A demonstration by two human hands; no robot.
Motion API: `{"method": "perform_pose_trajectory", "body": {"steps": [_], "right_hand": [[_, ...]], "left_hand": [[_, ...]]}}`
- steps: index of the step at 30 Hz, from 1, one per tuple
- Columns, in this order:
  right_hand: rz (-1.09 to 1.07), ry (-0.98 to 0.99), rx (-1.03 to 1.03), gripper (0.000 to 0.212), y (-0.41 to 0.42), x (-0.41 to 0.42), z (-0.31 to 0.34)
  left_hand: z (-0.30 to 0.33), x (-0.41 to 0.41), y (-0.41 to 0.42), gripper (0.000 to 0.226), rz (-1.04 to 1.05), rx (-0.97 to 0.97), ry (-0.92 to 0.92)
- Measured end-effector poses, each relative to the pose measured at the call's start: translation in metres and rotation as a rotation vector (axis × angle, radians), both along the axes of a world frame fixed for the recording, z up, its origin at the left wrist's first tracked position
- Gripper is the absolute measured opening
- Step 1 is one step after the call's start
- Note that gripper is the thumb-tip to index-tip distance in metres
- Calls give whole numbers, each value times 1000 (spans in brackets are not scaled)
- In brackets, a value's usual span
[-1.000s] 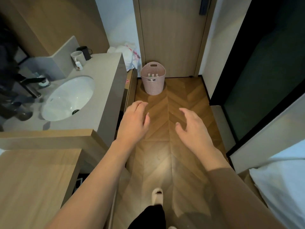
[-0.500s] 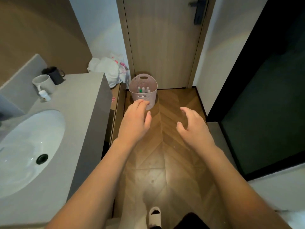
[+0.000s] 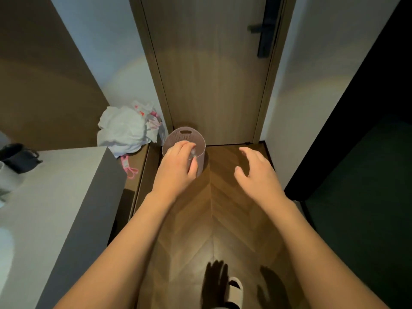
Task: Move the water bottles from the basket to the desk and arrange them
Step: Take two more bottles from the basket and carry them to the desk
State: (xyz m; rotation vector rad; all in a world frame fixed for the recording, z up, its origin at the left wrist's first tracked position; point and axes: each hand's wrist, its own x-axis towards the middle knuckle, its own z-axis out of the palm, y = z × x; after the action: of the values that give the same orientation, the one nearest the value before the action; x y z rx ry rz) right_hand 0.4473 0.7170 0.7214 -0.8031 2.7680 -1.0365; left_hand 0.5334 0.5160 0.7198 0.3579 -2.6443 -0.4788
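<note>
Both hands out over a wooden floor, reaching toward a basket by the door.

At far left, a dark mug (image 3: 19,157) on a grey stone counter (image 3: 55,197); further right, a crumpled white plastic bag (image 3: 124,130) on a low ledge. At centre, a pale pink perforated plastic basket (image 3: 189,136) standing upright on the herringbone wood floor (image 3: 200,219), just before a closed wooden door (image 3: 211,74). Left hand (image 3: 176,170) over the basket's mouth, fingers bent down into it; whether gripping a bottle, cannot tell — only a pale blur of water bottles (image 3: 193,152) beside the thumb. Right hand (image 3: 256,172) apart to the right, fingers loosely spread, holding nothing.
</note>
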Motion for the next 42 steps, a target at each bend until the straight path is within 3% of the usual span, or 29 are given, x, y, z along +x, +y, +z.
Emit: {"method": "perform_pose_trajectory", "body": {"steps": [26, 34, 42], "right_hand": [[67, -52, 81, 55, -162, -463, -3], [190, -141, 99, 55, -212, -597, -26], [343, -136, 104, 55, -299, -711, -15]], "left_hand": [[-19, -467, -162, 39, 117, 116, -26], [-41, -565, -211, 39, 217, 105, -137], [-33, -629, -266, 37, 427, 121, -116]]}}
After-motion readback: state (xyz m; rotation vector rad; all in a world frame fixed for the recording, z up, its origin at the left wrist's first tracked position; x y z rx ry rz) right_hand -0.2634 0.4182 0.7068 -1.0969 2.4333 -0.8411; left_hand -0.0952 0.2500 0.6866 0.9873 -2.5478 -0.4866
